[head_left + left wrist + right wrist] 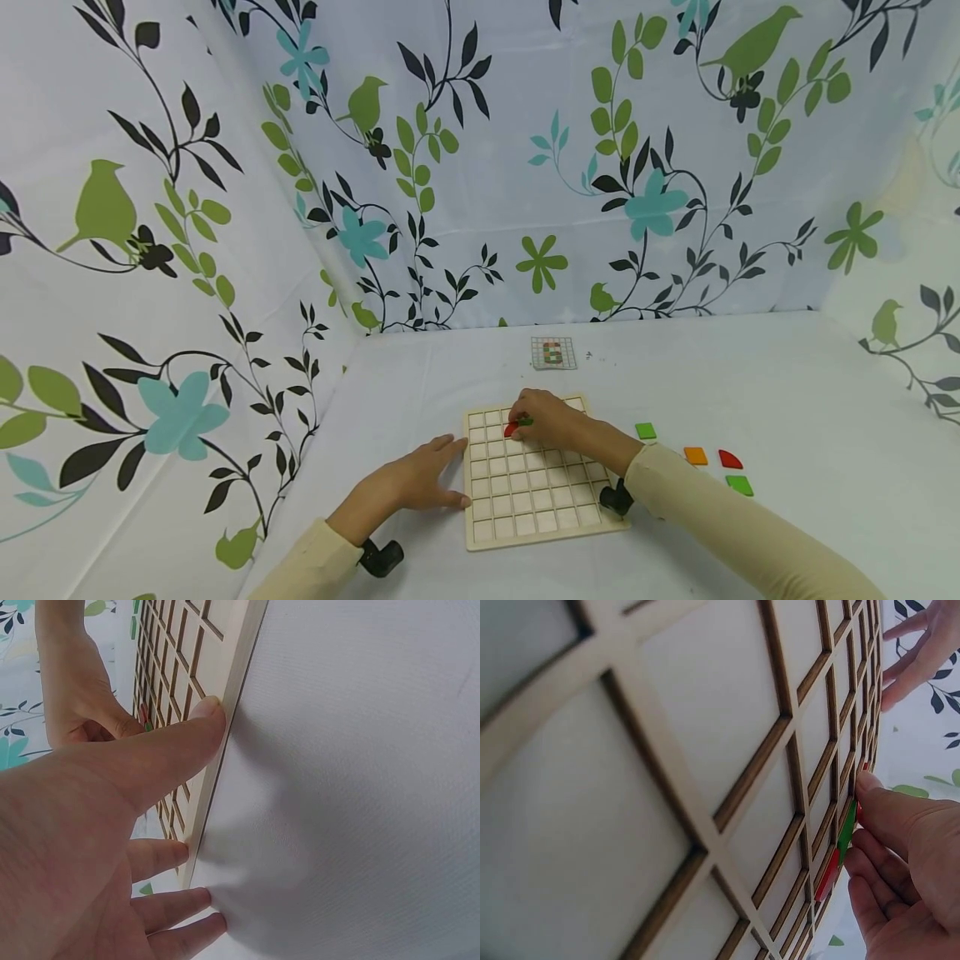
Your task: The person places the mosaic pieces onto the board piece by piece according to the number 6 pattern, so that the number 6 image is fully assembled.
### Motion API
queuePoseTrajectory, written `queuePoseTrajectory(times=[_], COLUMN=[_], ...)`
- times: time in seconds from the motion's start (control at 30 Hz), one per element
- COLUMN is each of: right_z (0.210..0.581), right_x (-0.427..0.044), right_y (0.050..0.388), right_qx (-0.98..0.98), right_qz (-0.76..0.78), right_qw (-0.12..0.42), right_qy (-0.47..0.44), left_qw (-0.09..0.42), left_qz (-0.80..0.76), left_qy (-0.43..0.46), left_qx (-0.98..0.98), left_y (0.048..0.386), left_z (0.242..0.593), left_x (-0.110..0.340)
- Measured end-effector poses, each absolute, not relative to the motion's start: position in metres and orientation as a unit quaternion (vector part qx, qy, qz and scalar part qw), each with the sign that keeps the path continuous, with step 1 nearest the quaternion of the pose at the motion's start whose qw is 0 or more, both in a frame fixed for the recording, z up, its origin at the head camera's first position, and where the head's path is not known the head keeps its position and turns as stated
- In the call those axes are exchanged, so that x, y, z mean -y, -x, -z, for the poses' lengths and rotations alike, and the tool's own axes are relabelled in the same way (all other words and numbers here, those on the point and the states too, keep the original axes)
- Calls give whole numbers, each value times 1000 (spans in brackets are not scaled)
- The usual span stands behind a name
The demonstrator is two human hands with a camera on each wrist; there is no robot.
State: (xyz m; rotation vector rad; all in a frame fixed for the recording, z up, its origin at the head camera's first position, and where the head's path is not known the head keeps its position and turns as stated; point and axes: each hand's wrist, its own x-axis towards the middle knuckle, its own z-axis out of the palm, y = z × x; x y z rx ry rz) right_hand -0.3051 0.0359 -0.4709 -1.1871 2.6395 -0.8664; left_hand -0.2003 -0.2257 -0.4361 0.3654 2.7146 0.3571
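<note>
A wooden grid board [491, 507] with raised dividers lies on the white cloth. My left hand [420, 479] rests at its left edge, fingers spread, the thumb touching the frame in the left wrist view. Over the upper part of the board, my right hand [551, 419] has its fingers bent and pinches a red quarter-circle tile [511, 430], partly hidden by the thumb. Beside those fingers sits a green tile [847, 831] in the grid, with another red tile [827, 874] adjoining it in the right wrist view.
Right of the board lie a green square tile [645, 430], an orange square tile [695, 456], a red quarter-circle tile [730, 459] and a second green square tile [739, 485]. Behind the board is a gridded pattern card [553, 353]. Patterned curtains [480, 167] hang around the table.
</note>
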Motion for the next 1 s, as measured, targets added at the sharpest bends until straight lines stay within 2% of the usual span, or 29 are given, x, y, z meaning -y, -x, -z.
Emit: queuePoseTrajectory(times=[0.33,0.63,1.0], right_z=[471,469,457], right_x=[-35,-39,-74], right_y=[303,298,299], right_qx=[-877,-876,-867], right_qz=[279,268,318], right_qw=[63,36,43], right_qy=[386,399,381], left_qw=[186,185,191], left_qz=[-127,-136,-131], left_qy=[-135,-137,-125], left_qx=[-965,-964,-965], left_y=[202,201,203], left_z=[439,440,441], left_x=[226,227,226])
